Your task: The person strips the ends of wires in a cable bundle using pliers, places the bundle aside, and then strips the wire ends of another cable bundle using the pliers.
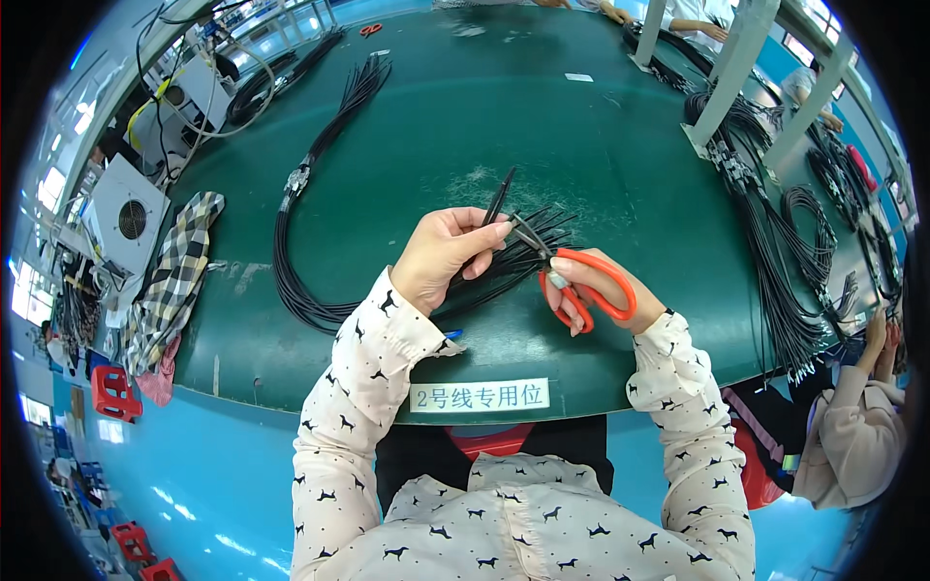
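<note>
"Two hands on my feed, both busy: the left hand (448, 254) is pinched on a black cable end (501, 196), and the right hand (603, 290) is wrapped round orange-handled scissors (626, 285)."

"Are the blades on the cable?"

"From my remote seat, I can't tell. The tips sit right by the left fingertips, but contact is hidden. I'd judge the pinch props that end up to stand clear of the rest."

"And the rest?"

"Black cable bundle (283, 254), lying on the green table (465, 126): it curves round from the far left, passes below the left hand and fans out just past the scissors. A silvery wrap (295, 181) binds it partway, probably keeping the strands together."

"Any writing?"

"One white label (480, 395) at the table's front edge, between the forearms, its printed characters facing the wearer, so likely marking the seat. A white slip (578, 77) farther back is too small to read. No maker's mark that I can make out."
</note>
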Available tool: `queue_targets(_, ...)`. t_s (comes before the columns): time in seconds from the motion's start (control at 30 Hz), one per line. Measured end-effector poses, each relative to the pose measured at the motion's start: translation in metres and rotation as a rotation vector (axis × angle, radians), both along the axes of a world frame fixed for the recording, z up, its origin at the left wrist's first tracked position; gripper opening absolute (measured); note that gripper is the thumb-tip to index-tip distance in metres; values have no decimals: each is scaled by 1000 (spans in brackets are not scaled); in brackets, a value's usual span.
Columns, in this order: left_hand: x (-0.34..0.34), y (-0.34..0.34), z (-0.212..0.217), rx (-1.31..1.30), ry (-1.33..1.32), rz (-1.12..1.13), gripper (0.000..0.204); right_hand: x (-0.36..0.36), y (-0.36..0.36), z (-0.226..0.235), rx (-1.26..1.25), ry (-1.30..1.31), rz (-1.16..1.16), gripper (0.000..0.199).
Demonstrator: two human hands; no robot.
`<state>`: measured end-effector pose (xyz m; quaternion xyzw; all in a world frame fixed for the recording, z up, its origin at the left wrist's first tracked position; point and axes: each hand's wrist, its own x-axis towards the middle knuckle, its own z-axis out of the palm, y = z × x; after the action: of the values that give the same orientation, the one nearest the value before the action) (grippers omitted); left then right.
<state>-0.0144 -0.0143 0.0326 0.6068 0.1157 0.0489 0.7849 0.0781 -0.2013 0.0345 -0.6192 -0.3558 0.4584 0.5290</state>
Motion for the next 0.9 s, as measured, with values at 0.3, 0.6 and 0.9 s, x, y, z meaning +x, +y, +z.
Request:
queue_targets(0.3,1,8,-5,-24,31,-75,20,-3,0,-3,71,126,-116,47)
queue_targets(0.6,6,10,-11,-99,-8,-161,22,-7,10,-13,137,9,-259,39)
queue_targets(0.9,2,12,-8,2,-33,-45,17,6,-1,-11,-2,-120,-278,37)
